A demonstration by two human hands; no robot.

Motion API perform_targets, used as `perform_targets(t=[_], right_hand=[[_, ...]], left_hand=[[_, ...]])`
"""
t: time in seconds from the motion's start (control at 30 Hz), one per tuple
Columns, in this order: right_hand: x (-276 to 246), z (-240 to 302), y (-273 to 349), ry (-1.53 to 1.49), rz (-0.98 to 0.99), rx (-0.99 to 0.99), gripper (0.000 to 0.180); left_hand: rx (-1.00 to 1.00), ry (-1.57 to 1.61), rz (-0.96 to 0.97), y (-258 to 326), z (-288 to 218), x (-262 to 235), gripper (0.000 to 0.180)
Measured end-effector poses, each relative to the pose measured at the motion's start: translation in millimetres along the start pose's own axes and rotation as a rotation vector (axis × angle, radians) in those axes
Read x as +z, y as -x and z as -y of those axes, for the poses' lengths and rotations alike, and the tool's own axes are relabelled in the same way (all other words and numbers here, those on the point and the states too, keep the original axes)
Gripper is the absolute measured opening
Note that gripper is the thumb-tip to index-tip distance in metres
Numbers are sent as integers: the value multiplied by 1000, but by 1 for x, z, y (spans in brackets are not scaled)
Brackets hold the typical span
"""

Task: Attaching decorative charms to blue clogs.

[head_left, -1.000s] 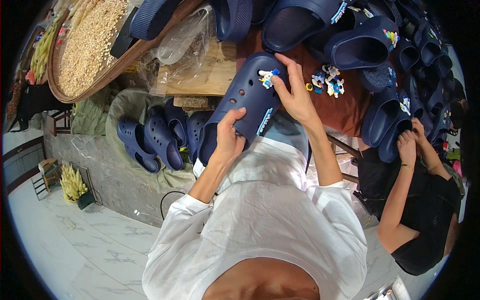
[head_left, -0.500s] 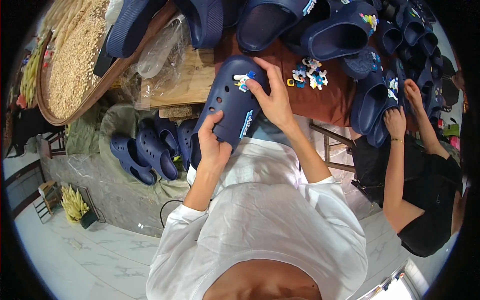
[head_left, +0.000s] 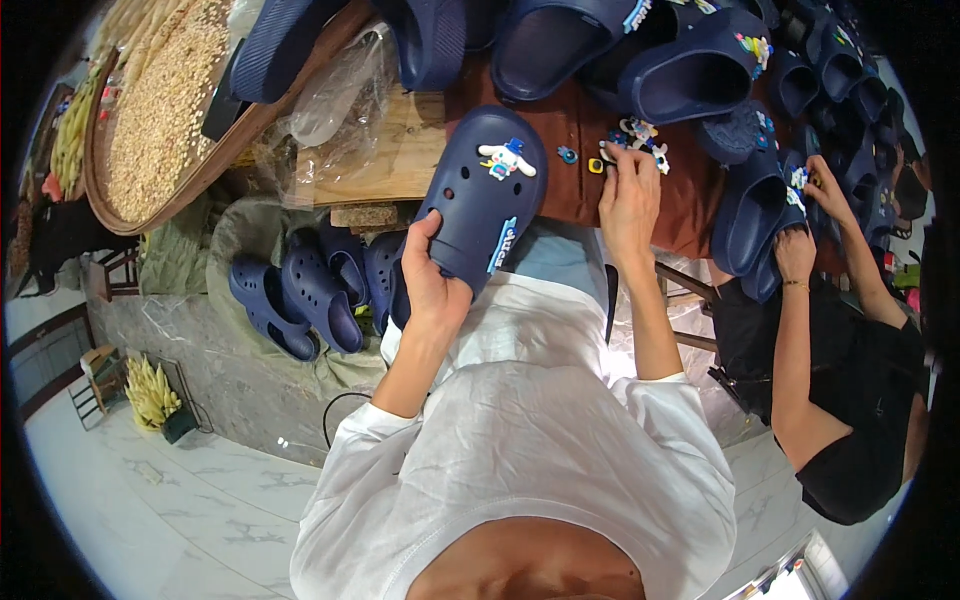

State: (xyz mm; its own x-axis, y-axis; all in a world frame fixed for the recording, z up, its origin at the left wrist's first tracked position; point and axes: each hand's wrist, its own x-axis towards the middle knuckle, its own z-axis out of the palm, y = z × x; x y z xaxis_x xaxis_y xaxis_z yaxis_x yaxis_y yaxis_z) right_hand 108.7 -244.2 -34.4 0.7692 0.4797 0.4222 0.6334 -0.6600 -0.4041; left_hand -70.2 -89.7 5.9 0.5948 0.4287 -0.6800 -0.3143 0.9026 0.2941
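Head view: our left hand (head_left: 438,288) grasps the shoe (head_left: 482,212) by its side, before us; our right hand (head_left: 631,205) has its fingers at the charms (head_left: 640,129) on the brown cloth (head_left: 690,205), pinching one or not, we cannot tell. A careless sweep could scatter those (the yellow charm (head_left: 595,165) lies close), and our one-handed hold could let the shoe twist.

1) clog (head_left: 480,190), centre of the frame: smooth plastic or rubber, mostly matt
2) charm (head_left: 507,160), on the clog: smooth, moulded plastic or rubber
3) bag (head_left: 345,100), upper left: thin clear plastic, glossy and crinkled
4) board (head_left: 375,170), upper left: bare wood, grain showing
5) table cover (head_left: 570,200), upper middle: matt, cloth-like
6) shirt (head_left: 540,420), lower middle: soft creased cloth, matt
7) floor (head_left: 200,490), lower left: smooth, shiny, marble-look
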Motion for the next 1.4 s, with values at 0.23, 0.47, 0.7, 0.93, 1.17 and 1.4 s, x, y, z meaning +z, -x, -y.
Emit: perform_targets(t=[0.23, 0.47, 0.7, 0.93, 1.17, 1.4], right_hand=[[6, -4, -8, 60, -16, -26, 18], [18, 25, -4, -192, -62, -122, 21], [32, 38, 3, -209, 13, -197, 29], [11, 22, 20, -250, -16, -61, 18], [-1, -8, 21, -62, -41, 80, 21], [10, -9, 11, 5, -4, 41, 22]], left_hand=[[2, 34, 43, 0, 0, 0, 32], [55, 36, 64, 4, -1, 0, 34], [52, 28, 71, 1, 1, -1, 34], [50, 95, 95, -3, 0, -8, 32], [63, 92, 71, -3, 0, -6, 31], [64, 47, 39, 2, 0, 0, 32]])
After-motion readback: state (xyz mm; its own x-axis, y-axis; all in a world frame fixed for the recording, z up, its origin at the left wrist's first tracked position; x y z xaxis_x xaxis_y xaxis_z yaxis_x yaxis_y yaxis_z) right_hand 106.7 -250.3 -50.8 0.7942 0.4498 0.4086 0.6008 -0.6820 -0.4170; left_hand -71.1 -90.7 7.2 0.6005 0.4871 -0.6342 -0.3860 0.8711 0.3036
